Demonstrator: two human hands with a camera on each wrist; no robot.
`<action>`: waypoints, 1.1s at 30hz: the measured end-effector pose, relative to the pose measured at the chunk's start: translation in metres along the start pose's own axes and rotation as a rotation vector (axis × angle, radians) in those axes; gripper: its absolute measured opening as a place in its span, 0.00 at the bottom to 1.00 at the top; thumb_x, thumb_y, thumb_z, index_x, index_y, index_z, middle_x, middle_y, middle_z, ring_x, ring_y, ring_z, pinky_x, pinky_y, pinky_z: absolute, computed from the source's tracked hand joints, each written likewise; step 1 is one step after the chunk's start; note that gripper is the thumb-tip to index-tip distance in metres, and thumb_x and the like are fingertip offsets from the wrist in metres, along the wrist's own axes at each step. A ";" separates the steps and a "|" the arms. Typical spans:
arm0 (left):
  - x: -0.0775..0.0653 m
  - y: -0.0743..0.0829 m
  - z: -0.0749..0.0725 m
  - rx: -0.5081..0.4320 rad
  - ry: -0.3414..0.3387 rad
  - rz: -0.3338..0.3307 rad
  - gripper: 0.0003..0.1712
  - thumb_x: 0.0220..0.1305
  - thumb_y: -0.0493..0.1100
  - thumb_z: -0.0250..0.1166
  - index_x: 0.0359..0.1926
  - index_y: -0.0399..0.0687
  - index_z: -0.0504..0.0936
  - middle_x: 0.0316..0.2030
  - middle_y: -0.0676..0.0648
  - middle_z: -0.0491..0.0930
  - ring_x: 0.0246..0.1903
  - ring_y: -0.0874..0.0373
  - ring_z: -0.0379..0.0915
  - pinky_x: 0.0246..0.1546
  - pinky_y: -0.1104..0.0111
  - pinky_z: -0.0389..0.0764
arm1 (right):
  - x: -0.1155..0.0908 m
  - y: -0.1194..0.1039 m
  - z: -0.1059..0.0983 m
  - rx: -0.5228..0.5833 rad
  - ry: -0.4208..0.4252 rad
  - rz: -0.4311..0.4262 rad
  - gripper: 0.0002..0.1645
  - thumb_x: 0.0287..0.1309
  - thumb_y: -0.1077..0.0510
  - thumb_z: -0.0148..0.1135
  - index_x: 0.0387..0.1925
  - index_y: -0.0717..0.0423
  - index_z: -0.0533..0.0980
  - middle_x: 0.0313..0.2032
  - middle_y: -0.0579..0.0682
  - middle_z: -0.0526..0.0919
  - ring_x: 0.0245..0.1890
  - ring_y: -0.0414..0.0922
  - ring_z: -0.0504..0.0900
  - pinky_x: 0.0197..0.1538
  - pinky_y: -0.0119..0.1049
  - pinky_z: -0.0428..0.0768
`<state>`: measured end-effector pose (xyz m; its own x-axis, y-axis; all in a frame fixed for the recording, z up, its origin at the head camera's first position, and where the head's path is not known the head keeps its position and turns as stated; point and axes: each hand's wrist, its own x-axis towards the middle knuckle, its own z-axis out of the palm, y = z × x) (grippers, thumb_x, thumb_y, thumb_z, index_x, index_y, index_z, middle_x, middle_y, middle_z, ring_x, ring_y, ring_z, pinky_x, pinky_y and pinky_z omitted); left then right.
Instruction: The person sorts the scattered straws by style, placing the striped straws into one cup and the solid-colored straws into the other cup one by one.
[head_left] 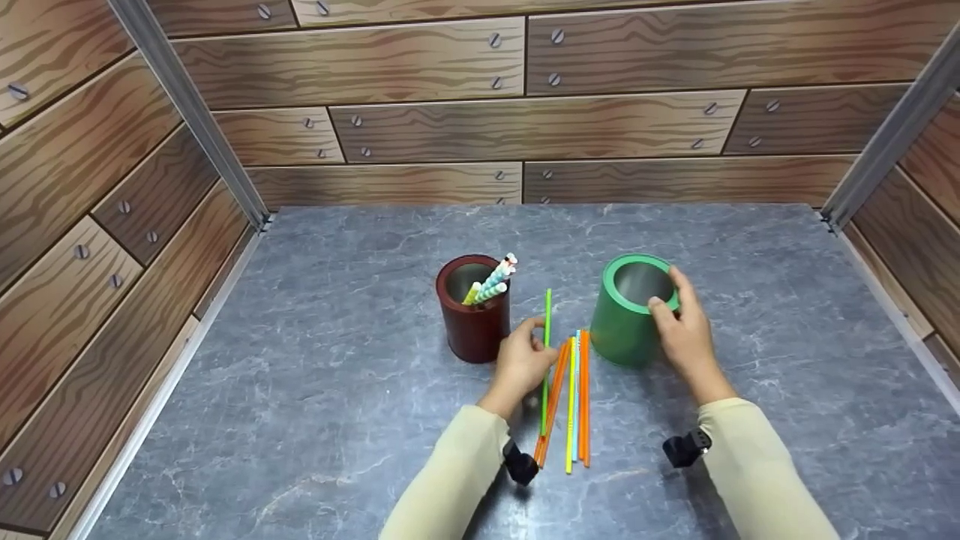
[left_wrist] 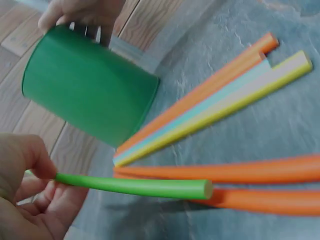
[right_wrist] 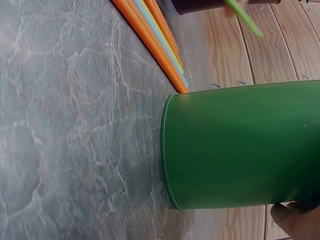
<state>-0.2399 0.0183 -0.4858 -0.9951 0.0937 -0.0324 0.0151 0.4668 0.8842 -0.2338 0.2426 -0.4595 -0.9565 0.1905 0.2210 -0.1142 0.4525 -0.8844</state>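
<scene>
My left hand [head_left: 519,365] pinches a slim green straw [head_left: 546,405] between thumb and fingers, just right of a dark red cup [head_left: 476,334]. The straw's far end points toward the back of the table, and in the left wrist view its near end is raised over the orange straws [left_wrist: 260,170]. My right hand [head_left: 688,337] grips the upper right side of a green cup [head_left: 622,330], thumb and fingers at its rim. The green cup stands upright, and nothing shows inside it. Several patterned straws [head_left: 491,286] lean in the dark red cup.
Between the cups lie loose straws: orange ones [head_left: 585,405], a yellow one [head_left: 570,420] and a light blue one. They rest on a grey marbled tabletop [head_left: 337,337]. Wood-patterned panels [head_left: 420,135] enclose the back and sides, with metal posts at the corners.
</scene>
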 end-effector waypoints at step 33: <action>0.017 0.111 0.002 -0.518 0.350 0.753 0.20 0.58 0.26 0.55 0.51 0.39 0.65 0.34 0.36 0.74 0.35 0.55 0.74 0.28 0.69 0.79 | -0.002 -0.002 0.000 -0.006 0.009 0.008 0.35 0.61 0.59 0.47 0.69 0.61 0.52 0.68 0.62 0.56 0.67 0.57 0.56 0.65 0.52 0.56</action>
<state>-0.2545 0.0737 -0.3890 -0.7170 -0.0968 0.6904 0.6966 -0.0602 0.7150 -0.2320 0.2411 -0.4585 -0.9549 0.2015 0.2179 -0.1052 0.4565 -0.8835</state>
